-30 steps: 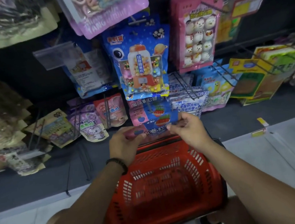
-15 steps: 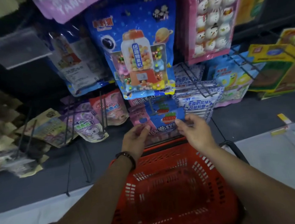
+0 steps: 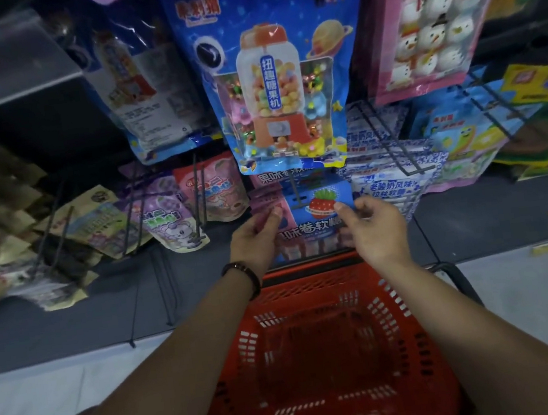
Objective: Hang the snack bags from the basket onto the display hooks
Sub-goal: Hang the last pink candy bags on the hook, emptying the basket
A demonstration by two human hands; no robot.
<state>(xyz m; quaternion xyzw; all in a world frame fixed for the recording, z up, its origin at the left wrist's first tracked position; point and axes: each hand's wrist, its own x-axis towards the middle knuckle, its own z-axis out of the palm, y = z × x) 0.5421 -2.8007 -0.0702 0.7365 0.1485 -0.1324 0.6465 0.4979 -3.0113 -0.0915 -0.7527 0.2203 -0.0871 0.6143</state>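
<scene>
Currently held: snack bag [image 3: 315, 217], at the lowest hook row, just above the basket [image 3: 311, 294].
Left hand [image 3: 257, 235]: thumb and fingers pinch the bag's upper left corner.
Right hand [image 3: 370, 226]: fingertips pinch the upper right corner.
Hook [image 3: 295, 187]: its tip seems to meet the bag's hang slot.
Your technique: hold the top edge taut and level; slide the slot straight along the hook, then release.
</scene>
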